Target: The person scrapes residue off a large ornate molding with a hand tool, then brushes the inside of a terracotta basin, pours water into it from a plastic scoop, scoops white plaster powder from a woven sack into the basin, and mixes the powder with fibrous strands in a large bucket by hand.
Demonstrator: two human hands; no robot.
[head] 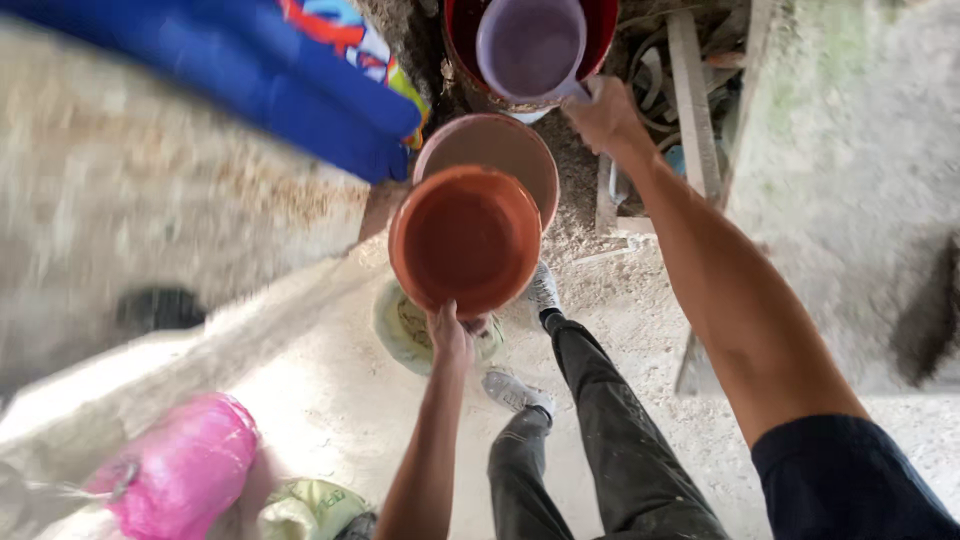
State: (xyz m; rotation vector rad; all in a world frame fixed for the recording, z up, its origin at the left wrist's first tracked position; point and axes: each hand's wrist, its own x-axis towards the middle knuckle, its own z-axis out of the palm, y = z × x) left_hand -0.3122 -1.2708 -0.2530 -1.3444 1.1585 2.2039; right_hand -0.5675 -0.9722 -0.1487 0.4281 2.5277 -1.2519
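Observation:
My left hand grips the near rim of an orange-brown plastic bowl, held out in front of me. My right hand is stretched far forward and holds the handle of a pale purple scoop cup, which hangs over a red bucket. A second round brown basin sits just behind the bowl. My legs in dark trousers and grey shoes show below.
A blue cloth with a colourful print hangs at the upper left. A pink plastic bag and a greenish sack lie at the lower left. A pale green round lid or pan lies on the sandy ground. Wooden planks stand at the right.

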